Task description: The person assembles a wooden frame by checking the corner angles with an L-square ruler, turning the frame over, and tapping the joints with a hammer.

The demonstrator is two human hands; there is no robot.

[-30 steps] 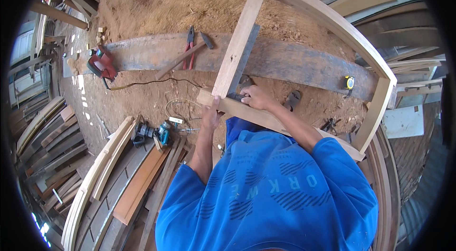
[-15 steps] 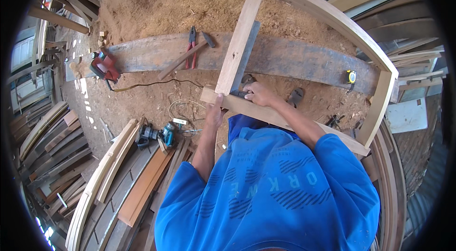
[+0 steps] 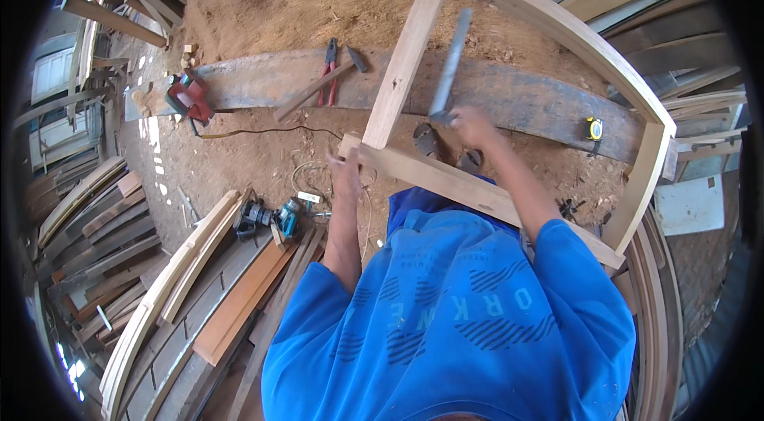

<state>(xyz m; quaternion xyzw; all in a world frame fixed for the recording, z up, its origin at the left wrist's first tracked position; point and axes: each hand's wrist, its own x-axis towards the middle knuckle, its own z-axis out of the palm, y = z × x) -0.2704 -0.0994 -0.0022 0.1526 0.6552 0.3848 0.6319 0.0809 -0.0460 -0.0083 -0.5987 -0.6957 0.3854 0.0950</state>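
A pale wooden frame (image 3: 395, 71) with one curved side lies in front of me, its near rail (image 3: 461, 187) crossing just ahead of my body. My left hand (image 3: 345, 172) grips the left end of that rail, beside the joint with the straight crosspiece. Inside the frame, my right hand (image 3: 476, 128) is closed on the dark stock of a try square (image 3: 452, 63). The square's metal blade points away from me, apart from the crosspiece. Motion slightly blurs the right hand and the square.
A long plank (image 3: 263, 80) runs beneath the frame. On it are a red power tool (image 3: 191, 97), red-handled pincers (image 3: 329, 75), a hammer (image 3: 318, 91) and a yellow tape measure (image 3: 594, 129). A teal power tool (image 3: 286, 218) lies left of me. Sawdust and stacked boards surround the spot.
My right hand has lifted the try square off the corner and moved it right, away from the crosspiece. My left hand has shifted slightly left at the rail's end.
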